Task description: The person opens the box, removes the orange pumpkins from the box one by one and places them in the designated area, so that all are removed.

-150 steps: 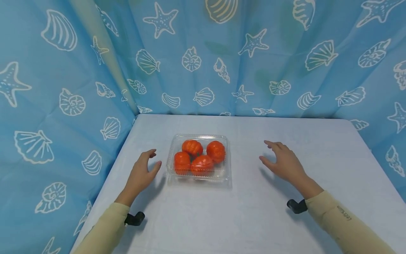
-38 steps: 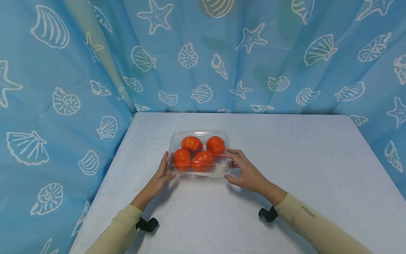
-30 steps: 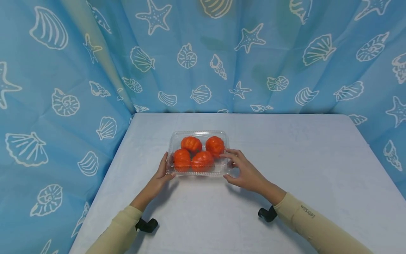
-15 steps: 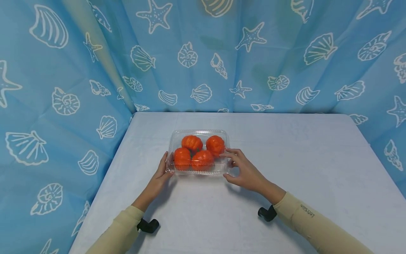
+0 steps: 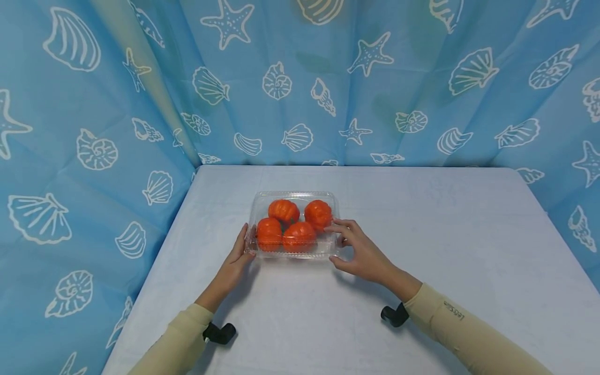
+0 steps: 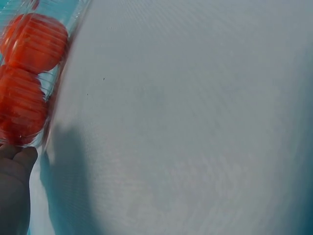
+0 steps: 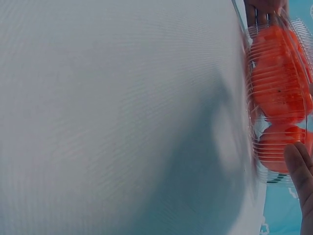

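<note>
A clear plastic clamshell container [image 5: 325, 250] stands on the white-covered table, holding several ribbed, orange-red tomato-like fruits [image 5: 299, 237]. My left hand [image 5: 236, 264] grips its left side, thumb at the front corner and the other fingers along the side wall, partly hidden. At the right end, my right hand [image 5: 363, 255] holds the front corner between thumb and fingers, with fingertips over the lid edge. Two red fruits [image 6: 35, 43] show through the plastic in the left wrist view, above the left hand [image 6: 13, 188]. Fingers of the right hand [image 7: 304, 178] lie against the container in the right wrist view.
White cloth covers the table [image 5: 422, 219]. A blue curtain [image 5: 328, 78] with white shell and starfish prints hangs behind it and along its left side. Black wrist mounts [image 5: 219, 334] stick out from both sleeves.
Five seconds ago both hands were apart from the container, one on each side. They moved inward and took hold of its two ends. Over the last second almost nothing has moved.
</note>
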`<state>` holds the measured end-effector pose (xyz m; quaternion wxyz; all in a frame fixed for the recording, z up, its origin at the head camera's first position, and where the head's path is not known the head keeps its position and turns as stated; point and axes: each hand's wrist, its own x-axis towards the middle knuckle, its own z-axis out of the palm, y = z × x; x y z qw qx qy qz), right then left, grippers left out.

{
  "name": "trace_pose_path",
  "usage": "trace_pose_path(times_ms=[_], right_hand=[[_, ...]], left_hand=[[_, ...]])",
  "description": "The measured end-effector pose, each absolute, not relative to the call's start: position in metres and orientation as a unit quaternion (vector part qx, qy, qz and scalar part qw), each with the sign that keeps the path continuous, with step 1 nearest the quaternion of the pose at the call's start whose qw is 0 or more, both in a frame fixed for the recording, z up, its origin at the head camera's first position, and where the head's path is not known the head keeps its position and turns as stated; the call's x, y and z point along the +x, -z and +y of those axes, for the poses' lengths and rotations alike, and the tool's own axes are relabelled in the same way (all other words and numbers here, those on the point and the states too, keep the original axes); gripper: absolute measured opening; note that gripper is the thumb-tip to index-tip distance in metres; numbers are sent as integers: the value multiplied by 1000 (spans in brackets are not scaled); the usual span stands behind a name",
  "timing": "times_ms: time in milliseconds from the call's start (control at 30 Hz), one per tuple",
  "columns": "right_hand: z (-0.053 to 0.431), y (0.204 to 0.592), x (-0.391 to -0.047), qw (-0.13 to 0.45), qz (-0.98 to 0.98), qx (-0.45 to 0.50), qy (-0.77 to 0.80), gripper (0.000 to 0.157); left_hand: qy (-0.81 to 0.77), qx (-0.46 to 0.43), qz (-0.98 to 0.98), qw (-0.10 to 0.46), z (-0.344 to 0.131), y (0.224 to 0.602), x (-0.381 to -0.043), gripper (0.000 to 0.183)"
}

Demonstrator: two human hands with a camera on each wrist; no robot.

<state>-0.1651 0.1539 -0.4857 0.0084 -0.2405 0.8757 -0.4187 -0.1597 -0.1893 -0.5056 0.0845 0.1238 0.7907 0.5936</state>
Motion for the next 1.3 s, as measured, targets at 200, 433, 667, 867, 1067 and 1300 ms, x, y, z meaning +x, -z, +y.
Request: trace_pose_path(times_ms=[200,433,667,867,1067,1300], right_hand=[[156,487,-165,3,871,-246,426,67],[156,488,-165,6,869,-248,429,66],[156,485,-164,14,867,-244,434,65],[155,484,-164,15,865,-243,439,65],[155,484,-164,19,871,-238,430,66],[155,485,-166,17,878,-233,418,67]], left_hand=[[-587,124,796,81,-188,505,-161,68],[-594,126,791,71,-187,506,-160,68],[-596,120,791,64,-186,506,-160,66],[-586,117,800,63,-186,505,-159,65],[-570,108,813,51,-190,506,-159,60],[-573,124,809,55,-191,507,-161,61]])
